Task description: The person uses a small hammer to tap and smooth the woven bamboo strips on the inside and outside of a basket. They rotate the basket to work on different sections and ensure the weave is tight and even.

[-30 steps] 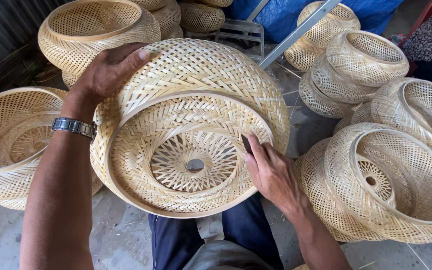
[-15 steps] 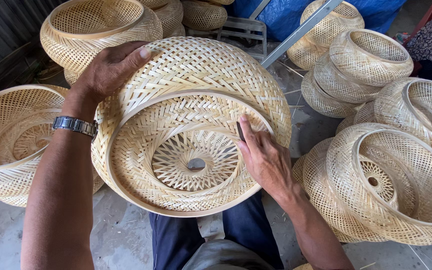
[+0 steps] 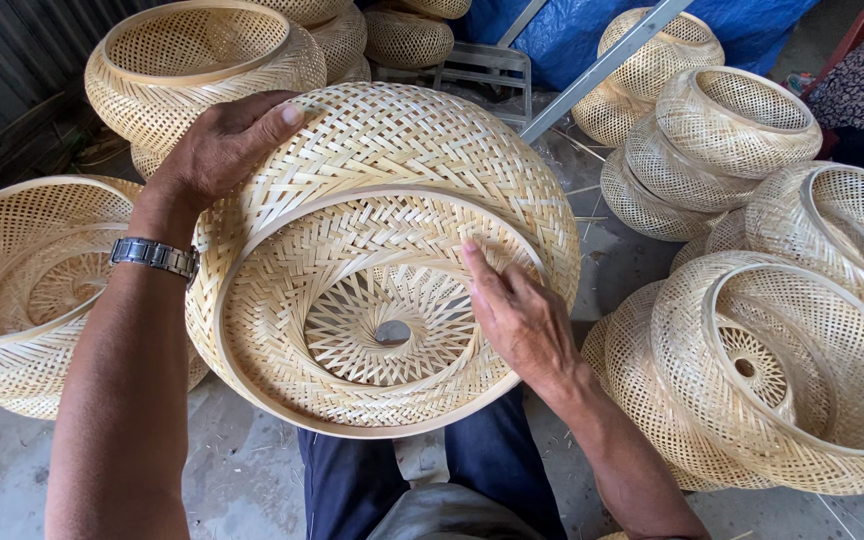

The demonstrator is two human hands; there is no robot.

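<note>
The left hand [image 3: 214, 150] grips the big woven basket [image 3: 392, 150] at its top edge — the right hand [image 3: 517, 318] lies flat inside, fingers loose.

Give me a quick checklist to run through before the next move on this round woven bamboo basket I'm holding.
1. Left hand grips the outer weave of the round woven bamboo basket: ok.
2. Right hand flat inside the opening, fingertips on the inner weave by the rim: ok.
3. Basket steady over the lap, opening facing the camera: ok.
4. Centre hole in the spiral base visible, unblocked: ok.
5. Loose strands or breaks in the weave: cannot tell.
6. Clear of the neighbouring basket stack: ok.
</note>
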